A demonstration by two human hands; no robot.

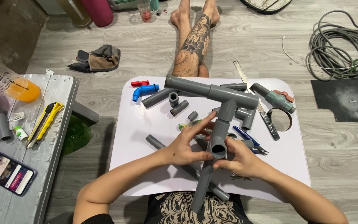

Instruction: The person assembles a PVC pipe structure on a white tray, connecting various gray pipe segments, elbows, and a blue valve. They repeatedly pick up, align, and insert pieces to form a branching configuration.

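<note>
A grey plastic pipe assembly point(212, 93) with tee fittings is raised over the white lap table point(295, 157). My left hand point(187, 145) grips it from the left at the open-ended tee, fingers reaching up along the pipe. On the right side of the same fitting, my right hand point(239, 159) closes around it. A long pipe leg runs down toward my lap.
Loose grey pipe pieces point(179, 108), a blue tap point(143, 91), a grey valve point(274, 98), a saw blade point(255, 101), tape roll point(280, 120) and pliers point(249, 139) lie on the table. At left, a bench holds a phone point(9, 173) and yellow knife point(46, 122). Another person's legs point(193, 45) are beyond.
</note>
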